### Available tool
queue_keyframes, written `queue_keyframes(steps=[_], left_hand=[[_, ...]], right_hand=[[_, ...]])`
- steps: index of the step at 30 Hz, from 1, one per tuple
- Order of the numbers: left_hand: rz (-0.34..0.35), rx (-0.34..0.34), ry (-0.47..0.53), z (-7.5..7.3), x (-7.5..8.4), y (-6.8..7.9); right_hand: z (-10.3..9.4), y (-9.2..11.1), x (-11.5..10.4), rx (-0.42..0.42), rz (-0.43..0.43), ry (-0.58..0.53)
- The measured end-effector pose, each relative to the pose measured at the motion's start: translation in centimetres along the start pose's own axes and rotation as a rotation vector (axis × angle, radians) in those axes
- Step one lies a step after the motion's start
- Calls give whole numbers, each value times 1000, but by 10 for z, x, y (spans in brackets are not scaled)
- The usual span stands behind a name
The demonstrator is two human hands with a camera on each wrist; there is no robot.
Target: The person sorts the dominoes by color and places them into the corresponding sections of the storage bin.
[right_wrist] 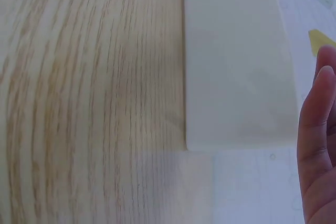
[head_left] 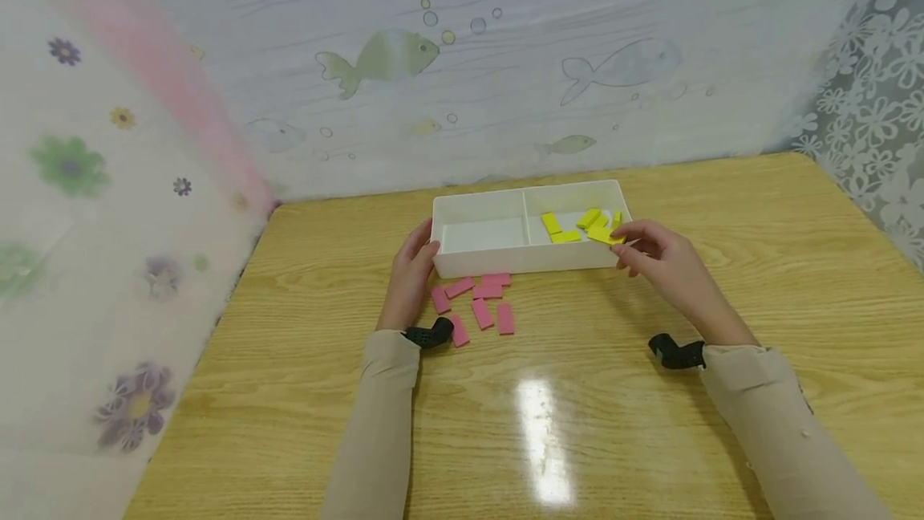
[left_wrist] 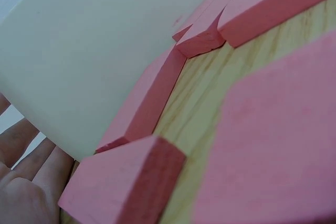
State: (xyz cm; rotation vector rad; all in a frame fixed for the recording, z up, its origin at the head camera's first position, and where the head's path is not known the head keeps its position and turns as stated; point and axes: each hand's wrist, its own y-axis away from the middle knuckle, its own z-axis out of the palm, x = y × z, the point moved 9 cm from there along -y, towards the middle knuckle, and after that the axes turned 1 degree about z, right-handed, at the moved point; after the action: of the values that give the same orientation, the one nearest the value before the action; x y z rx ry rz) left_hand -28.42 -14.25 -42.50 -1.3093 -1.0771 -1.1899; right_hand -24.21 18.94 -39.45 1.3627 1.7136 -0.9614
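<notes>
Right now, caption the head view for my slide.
Left hand touches a divided white tray; right hand pinches a yellow block; pink blocks nearby.

between the left hand and the right hand, the tray looks like smooth plastic with a faint sheen. the pink blocks by the left hand look like painted wood, matt, with slightly rough edges. the yellow blocks at the right hand look matt too. beneath both hands, the desk is wood-grained and glossy, with a bright reflection. back from the hands, the sleeves are matt cloth.
</notes>
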Motion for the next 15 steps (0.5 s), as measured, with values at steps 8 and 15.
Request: queue_keyframes(steps=[8, 15], left_hand=[[12, 5, 17, -3, 2, 0], [5, 1, -24, -1, 1, 1]], right_hand=[[1, -2, -5, 21, -25, -38], [4, -5, -5, 66, -36, -120]])
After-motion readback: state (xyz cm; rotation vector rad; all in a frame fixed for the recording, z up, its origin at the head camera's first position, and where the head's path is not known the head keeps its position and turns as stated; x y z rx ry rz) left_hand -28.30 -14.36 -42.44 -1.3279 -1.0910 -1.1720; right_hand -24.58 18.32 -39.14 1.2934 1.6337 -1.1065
